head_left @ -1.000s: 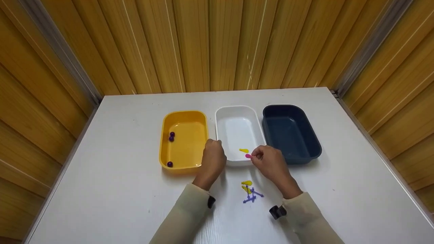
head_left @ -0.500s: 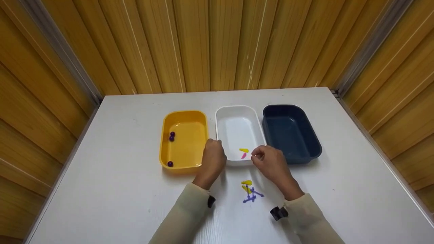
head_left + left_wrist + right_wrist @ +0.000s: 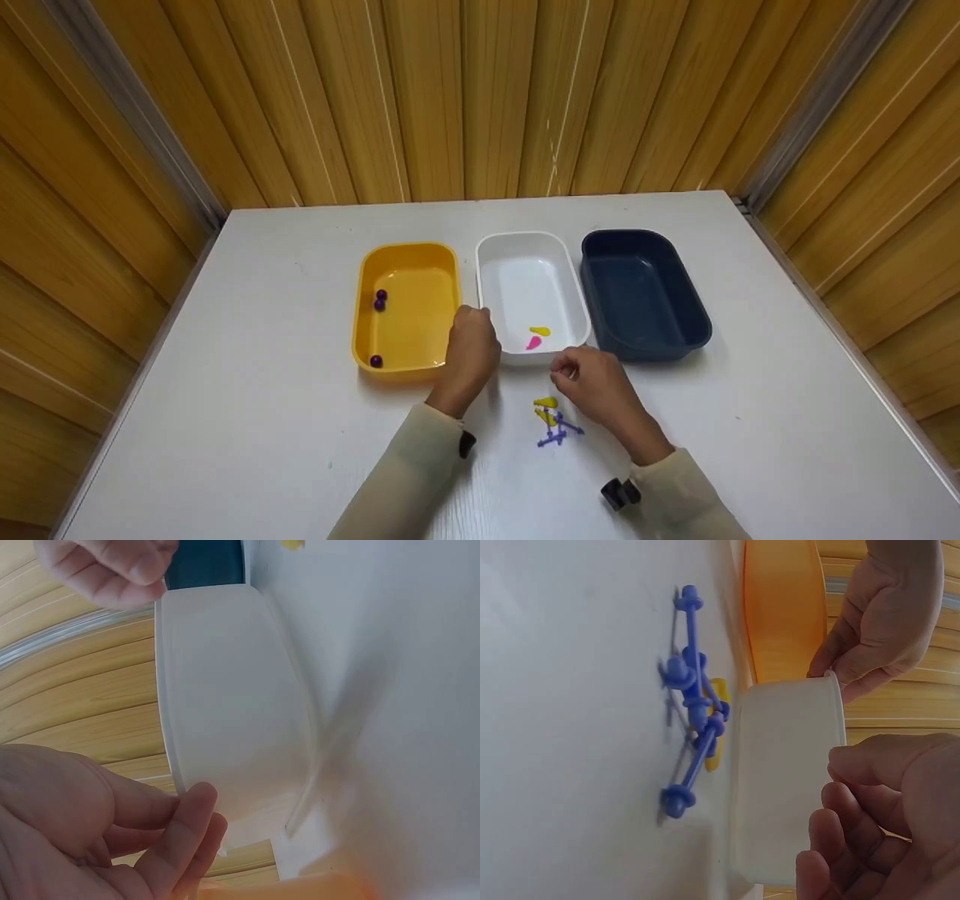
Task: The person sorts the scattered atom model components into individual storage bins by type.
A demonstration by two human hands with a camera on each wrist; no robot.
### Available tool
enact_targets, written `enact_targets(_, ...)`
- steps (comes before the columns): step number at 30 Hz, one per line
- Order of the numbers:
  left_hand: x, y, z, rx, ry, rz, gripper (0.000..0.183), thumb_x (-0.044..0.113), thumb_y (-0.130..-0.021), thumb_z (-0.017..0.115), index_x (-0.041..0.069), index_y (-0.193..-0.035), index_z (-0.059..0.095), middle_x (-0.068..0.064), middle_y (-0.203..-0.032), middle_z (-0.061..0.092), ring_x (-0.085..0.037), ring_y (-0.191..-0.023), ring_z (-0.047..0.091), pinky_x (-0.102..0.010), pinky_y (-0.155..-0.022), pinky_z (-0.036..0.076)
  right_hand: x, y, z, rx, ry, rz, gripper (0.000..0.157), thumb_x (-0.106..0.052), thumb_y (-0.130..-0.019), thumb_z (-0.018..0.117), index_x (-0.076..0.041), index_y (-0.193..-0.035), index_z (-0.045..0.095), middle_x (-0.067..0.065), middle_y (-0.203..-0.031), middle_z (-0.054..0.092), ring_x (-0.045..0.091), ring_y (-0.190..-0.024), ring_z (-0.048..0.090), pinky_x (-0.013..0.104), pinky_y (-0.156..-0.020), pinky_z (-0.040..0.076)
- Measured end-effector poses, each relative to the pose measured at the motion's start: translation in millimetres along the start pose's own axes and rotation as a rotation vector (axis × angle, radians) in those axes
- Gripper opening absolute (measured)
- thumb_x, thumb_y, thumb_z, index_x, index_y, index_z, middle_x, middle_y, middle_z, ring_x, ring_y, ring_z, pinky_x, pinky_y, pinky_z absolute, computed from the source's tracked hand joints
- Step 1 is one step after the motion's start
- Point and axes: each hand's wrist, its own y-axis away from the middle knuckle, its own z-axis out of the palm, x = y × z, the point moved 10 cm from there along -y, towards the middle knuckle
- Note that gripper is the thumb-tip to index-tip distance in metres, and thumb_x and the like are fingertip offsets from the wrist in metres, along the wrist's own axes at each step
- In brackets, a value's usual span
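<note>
In the head view my left hand (image 3: 472, 352) is at the left front of the white bin (image 3: 525, 234). It pinches the bin's rim (image 3: 177, 765) between thumb and fingers, as the left wrist view shows. My right hand (image 3: 596, 382) hovers by the bin's front right corner, fingers loosely bent, holding nothing. Inside the white bin lie a yellow teardrop-shaped piece (image 3: 540, 331) and a pink teardrop-shaped piece (image 3: 533, 343). On the table just left of my right hand is a small pile: yellow teardrop-shaped pieces (image 3: 546, 403) and purple rods with knobbed ends (image 3: 697, 757).
A yellow bin (image 3: 409, 247) with purple balls (image 3: 380, 300) stands on the left. To the right of the white bin, close against it, stands a dark blue bin (image 3: 645, 300). Wood-panelled walls (image 3: 495, 97) enclose the white table (image 3: 285, 337) at the back and sides.
My right hand has let go of the pink teardrop-shaped piece, which now lies in the white bin. It has then drawn back toward the pile. My left hand stays put.
</note>
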Motion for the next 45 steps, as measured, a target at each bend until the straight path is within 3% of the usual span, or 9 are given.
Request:
enact_targets(8, -0.6, -0.2, -1.6, 0.015, 0.035, 0.0, 0.024, 0.004, -0.103, 0.053, -0.009, -0.113, 0.069, -0.014, -0.097, 0.061, -0.02, -0.081, 0.057, -0.032, -0.08, 0.056, 13.1, 5.7, 14.8, -0.084, 0.006, 0.066, 0.006, -0.007, -0.085, 0.074, -0.014, -0.085, 0.075, -0.004, -0.08, 0.066, 0.01, -0.076, 0.057, 0.029, -0.072, 0.05)
enact_targets(13, 1.4, 0.2, -1.9, 0.023, 0.018, 0.032, 0.019, -0.001, -0.098, 0.057, -0.008, -0.11, 0.071, -0.014, -0.095, 0.062, -0.021, -0.081, 0.056, -0.033, -0.081, 0.056, 18.7, 7.7, 22.2, -0.129, 0.024, 0.099, 0.005, -0.008, -0.084, 0.074, -0.012, -0.086, 0.076, -0.003, -0.081, 0.065, 0.011, -0.077, 0.056, 0.031, -0.073, 0.05)
enact_targets(22, 2.3, 3.0, -7.0, 0.093, 0.052, 0.069, 0.022, 0.0, -0.1, 0.055, -0.012, -0.105, 0.072, -0.017, -0.091, 0.063, -0.024, -0.079, 0.063, -0.037, -0.078, 0.059, 18.4, 9.9, 26.2, -0.133, 0.047, 0.056, 0.01, -0.007, -0.083, 0.075, -0.016, -0.079, 0.074, -0.005, -0.076, 0.062, 0.009, -0.074, 0.054, 0.029, -0.071, 0.047)
enact_targets(27, 1.6, 2.5, -6.2, 0.082, 0.068, 0.056, 0.02, -0.002, -0.099, 0.056, -0.011, -0.106, 0.072, -0.017, -0.092, 0.063, -0.023, -0.078, 0.061, -0.037, -0.076, 0.059, 17.4, 10.0, 27.2, -0.144, 0.059, 0.039, 0.012, -0.006, -0.082, 0.077, -0.017, -0.077, 0.073, -0.006, -0.075, 0.06, 0.009, -0.073, 0.052, 0.028, -0.069, 0.046)
enact_targets(34, 2.1, 2.2, -4.3, 0.065, 0.058, 0.058, 0.021, -0.002, -0.099, 0.056, -0.011, -0.108, 0.072, -0.016, -0.093, 0.063, -0.022, -0.078, 0.059, -0.036, -0.077, 0.058, 20.9, 11.2, 33.1, -0.199, 0.061, 0.079, 0.013, -0.009, -0.082, 0.08, -0.017, -0.077, 0.072, -0.006, -0.074, 0.059, 0.011, -0.072, 0.051, 0.029, -0.068, 0.045)
enact_targets(45, 2.2, 2.3, -4.9, 0.072, 0.039, 0.047, 0.02, -0.001, -0.099, 0.057, -0.01, -0.108, 0.072, -0.016, -0.092, 0.062, -0.022, -0.08, 0.06, -0.036, -0.079, 0.058, 19.6, 11.6, 35.0, -0.192, 0.072, 0.056, 0.009, -0.007, -0.082, 0.076, -0.015, -0.08, 0.074, -0.006, -0.075, 0.06, 0.011, -0.072, 0.052, 0.03, -0.067, 0.046)
